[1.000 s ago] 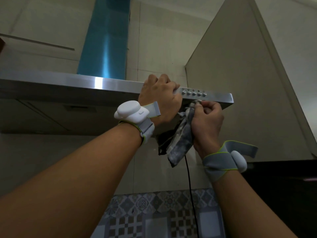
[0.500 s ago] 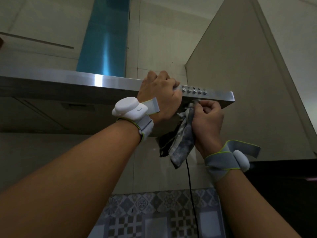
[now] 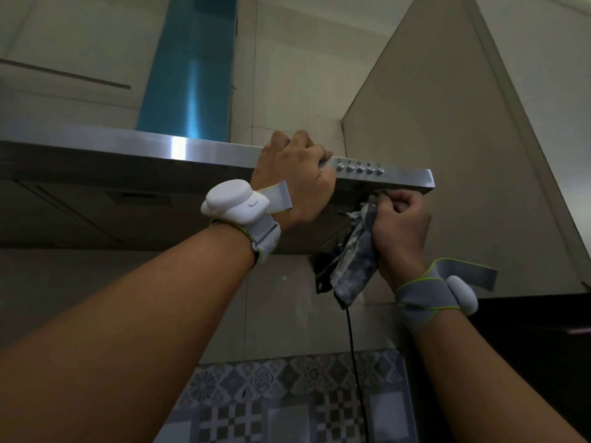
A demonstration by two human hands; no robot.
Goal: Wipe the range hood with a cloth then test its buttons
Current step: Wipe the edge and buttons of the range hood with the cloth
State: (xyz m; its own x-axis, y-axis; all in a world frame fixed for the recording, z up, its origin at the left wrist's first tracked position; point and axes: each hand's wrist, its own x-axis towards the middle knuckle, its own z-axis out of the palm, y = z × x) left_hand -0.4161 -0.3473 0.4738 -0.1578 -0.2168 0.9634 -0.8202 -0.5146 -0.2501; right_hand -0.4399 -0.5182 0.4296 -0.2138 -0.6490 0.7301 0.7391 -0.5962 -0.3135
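I noted: left hand (image 3: 297, 180) curled over range hood (image 3: 128, 145) rim beside buttons (image 3: 360, 168); right hand (image 3: 399, 231) clutched cloth (image 3: 355, 266) beneath hood.

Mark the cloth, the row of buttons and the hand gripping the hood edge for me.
cloth (image 3: 356, 263), head view, on its hanging grey fold.
buttons (image 3: 360, 169), head view, on the middle knob of the row.
left hand (image 3: 295, 183), head view, on the hand's back; it grips the range hood (image 3: 128, 147) edge.
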